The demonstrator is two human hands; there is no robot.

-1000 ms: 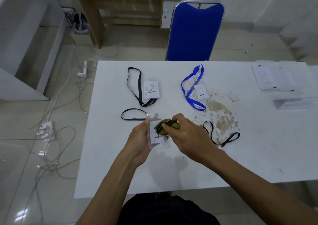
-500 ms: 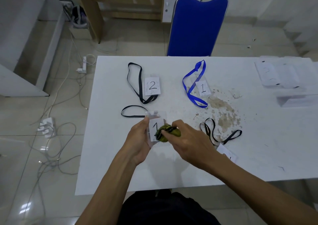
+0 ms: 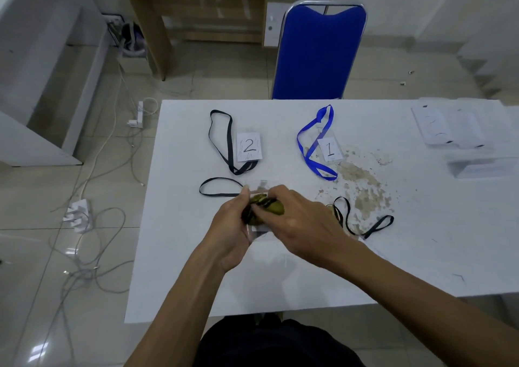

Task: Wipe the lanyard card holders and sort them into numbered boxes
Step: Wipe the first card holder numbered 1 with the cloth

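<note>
A white table (image 3: 393, 254) fills most of the view and serves as the landmark here. Beyond its far edge stands a blue chair (image 3: 318, 52), with a wooden desk (image 3: 196, 9) farther back on the tiled floor; off the table's left edge lie grey cables (image 3: 92, 226) and a power strip (image 3: 77, 216). At the table's far right corner rest white boxes (image 3: 449, 126), their markings too faint to read. A brownish stain (image 3: 362, 184) marks the table right of centre. Toward the far side of the table lie a card holder numbered 2 (image 3: 249, 146) with a black lanyard (image 3: 222, 139), and, to its right, a card holder numbered 1 (image 3: 330, 149) with a blue lanyard (image 3: 313, 142). Another black lanyard (image 3: 362, 220) lies just on the near side of the stain. Over the table's centre both hands meet. The left hand (image 3: 230, 226) pinches a clear card holder (image 3: 257, 230), held just above the table, its black strap (image 3: 217, 189) looping out to the left. The right hand (image 3: 297, 223) grips a crumpled olive-green cloth (image 3: 268, 209) pressed against that holder.
</note>
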